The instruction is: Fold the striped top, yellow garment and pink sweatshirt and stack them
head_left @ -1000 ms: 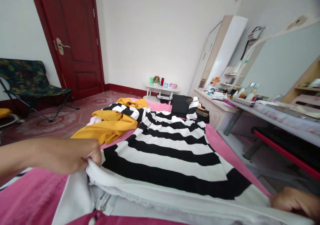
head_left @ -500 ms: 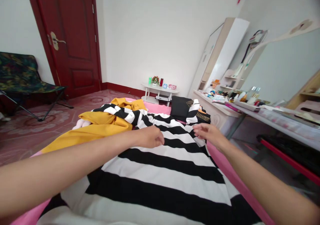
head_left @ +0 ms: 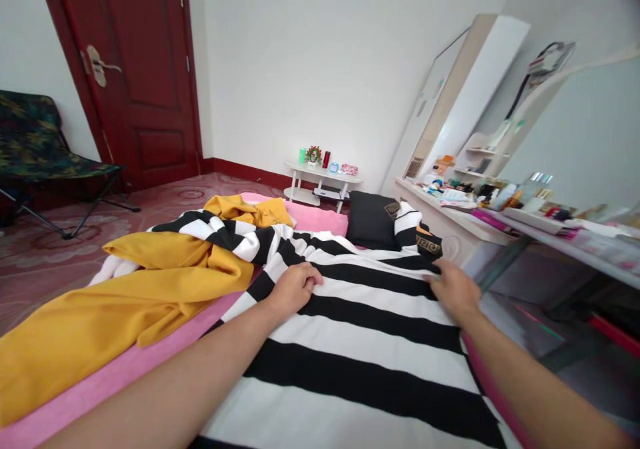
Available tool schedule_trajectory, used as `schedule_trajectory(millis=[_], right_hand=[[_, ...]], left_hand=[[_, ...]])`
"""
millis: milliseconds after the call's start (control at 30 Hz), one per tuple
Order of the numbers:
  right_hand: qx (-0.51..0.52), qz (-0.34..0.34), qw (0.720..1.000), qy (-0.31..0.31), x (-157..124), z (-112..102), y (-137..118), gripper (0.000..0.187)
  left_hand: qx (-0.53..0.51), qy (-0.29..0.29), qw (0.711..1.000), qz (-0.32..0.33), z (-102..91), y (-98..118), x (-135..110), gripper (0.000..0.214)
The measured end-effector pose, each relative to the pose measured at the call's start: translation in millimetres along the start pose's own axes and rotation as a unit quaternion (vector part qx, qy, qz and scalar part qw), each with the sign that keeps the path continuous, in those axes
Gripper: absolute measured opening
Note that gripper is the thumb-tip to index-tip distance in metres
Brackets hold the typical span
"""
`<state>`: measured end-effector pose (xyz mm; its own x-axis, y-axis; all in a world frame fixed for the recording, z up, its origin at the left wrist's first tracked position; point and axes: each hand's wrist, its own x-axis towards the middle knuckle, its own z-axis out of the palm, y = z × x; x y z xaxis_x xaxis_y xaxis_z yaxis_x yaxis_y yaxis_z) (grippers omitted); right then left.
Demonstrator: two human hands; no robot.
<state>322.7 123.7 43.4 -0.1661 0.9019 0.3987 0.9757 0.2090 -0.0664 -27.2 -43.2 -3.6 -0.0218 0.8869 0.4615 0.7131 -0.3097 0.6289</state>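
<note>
A large black-and-white striped garment [head_left: 350, 362] lies spread over a pink bed cover [head_left: 320, 218]; its exact kind is unclear. My left hand [head_left: 296, 288] rests on its upper left part, fingers curled and closed on the fabric. At the garment's right edge, my right hand [head_left: 454, 292] pinches the cloth between thumb and fingers. To the left, a mustard-yellow garment [head_left: 165, 296] lies in loose folds, with a bunched striped part beside and partly over it.
At the bed's far end are a black cushion [head_left: 371, 220] and a folded black-and-white item [head_left: 415, 226]. A cluttered dressing table [head_left: 500, 221] flanks the right side. A low white stand [head_left: 320, 174] is by the wall, and a folding chair [head_left: 50, 149] sits left.
My right hand has moved outward and closed on the garment's right edge. The left hand has come down onto the cloth, and the stripes now lie straighter across the bed.
</note>
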Motion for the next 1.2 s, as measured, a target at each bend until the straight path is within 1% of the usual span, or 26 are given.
schedule_trajectory(millis=[33,100,133,167,200,233,267,300,333,400,433,467,500,567,633,700,733,800,867,933,1000,1033,1067,1100,1133,1200], right_hand=[[-0.014,0.035,0.999,0.003,4,-1,7,0.037],[-0.044,0.089,0.995,-0.03,12,-3,12,0.033],[-0.06,0.099,0.992,-0.043,15,-5,8,0.033],[-0.07,0.099,0.992,-0.034,17,-7,-1,0.034],[-0.072,0.089,0.993,0.001,17,-10,-14,0.036],[-0.062,0.069,0.994,0.052,17,-13,-30,0.037],[-0.038,0.038,0.993,0.101,16,-15,-48,0.036],[-0.005,0.003,0.992,0.127,14,-16,-68,0.034],[0.034,-0.024,0.992,0.121,11,-15,-87,0.031],[0.102,-0.056,0.992,0.052,2,-4,-119,0.025],[0.124,-0.064,0.99,0.016,-3,4,-130,0.023],[0.136,-0.068,0.988,-0.006,-8,13,-139,0.022],[0.142,-0.071,0.987,-0.011,-12,22,-144,0.022],[0.155,-0.08,0.985,0.008,-18,38,-146,0.022],[0.206,-0.074,0.975,0.031,-19,49,-141,0.02],[0.285,-0.038,0.956,0.061,-15,55,-133,0.02],[0.32,-0.012,0.944,0.08,-12,57,-129,0.022],[0.374,0.038,0.92,0.112,-8,61,-121,0.031],[0.398,0.071,0.907,0.117,-4,64,-115,0.04],[0.403,0.102,0.905,0.094,0,66,-110,0.055],[0.404,0.139,0.903,0.037,8,68,-107,0.074],[0.413,0.157,0.897,0.003,12,69,-106,0.08],[0.426,0.172,0.888,-0.031,17,70,-105,0.083],[0.44,0.182,0.877,-0.059,22,70,-104,0.08],[0.452,0.188,0.868,-0.078,27,71,-104,0.072],[0.472,0.193,0.855,-0.09,32,72,-104,0.049]], left_hand=[[0.008,0.005,1.0,-0.007,0.9,1,2,0.03],[0.024,0.017,0.999,-0.022,2.5,4,5,0.031],[0.03,0.022,0.999,-0.027,3.3,5,7,0.032],[0.035,0.024,0.999,-0.03,3.9,6,8,0.032],[0.039,0.026,0.998,-0.031,4.4,6,8,0.033],[0.042,0.026,0.998,-0.03,4.8,6,8,0.033],[0.043,0.027,0.998,-0.028,5.2,6,8,0.033],[0.043,0.028,0.998,-0.027,5.5,6,7,0.032],[0.042,0.031,0.998,-0.027,5.9,6,5,0.031],[0.039,0.041,0.998,-0.028,6.1,5,3,0.028],[0.037,0.048,0.998,-0.029,5.7,4,2,0.027],[0.037,0.053,0.997,-0.031,4.8,3,3,0.026],[0.037,0.055,0.997,-0.038,3.4,2,6,0.025],[0.033,0.035,0.995,-0.088,-1.2,1,18,0.024],[0.007,-0.022,0.981,-0.191,-6.8,-1,41,0.037],[-0.035,-0.081,0.946,-0.313,-10.7,-4,72,0.056],[-0.051,-0.099,0.926,-0.361,-11.2,-6,88,0.061],[-0.06,-0.105,0.901,-0.417,-8.7,-12,118,0.056],[-0.052,-0.095,0.894,-0.435,-2.5,-20,140,0.04],[-0.044,-0.089,0.894,-0.438,5.2,-31,152,0.024],[-0.038,-0.075,0.898,-0.432,12.2,-42,155,0.013],[-0.037,-0.063,0.903,-0.424,15.1,-47,154,0.011],[-0.04,-0.047,0.909,-0.412,17.5,-51,153,0.01],[-0.045,-0.029,0.915,-0.4,19.5,-54,151,0.01],[-0.054,-0.01,0.92,-0.387,21.3,-55,149,0.009],[-0.078,0.034,0.928,-0.362,24.7,-56,144,0.008]])
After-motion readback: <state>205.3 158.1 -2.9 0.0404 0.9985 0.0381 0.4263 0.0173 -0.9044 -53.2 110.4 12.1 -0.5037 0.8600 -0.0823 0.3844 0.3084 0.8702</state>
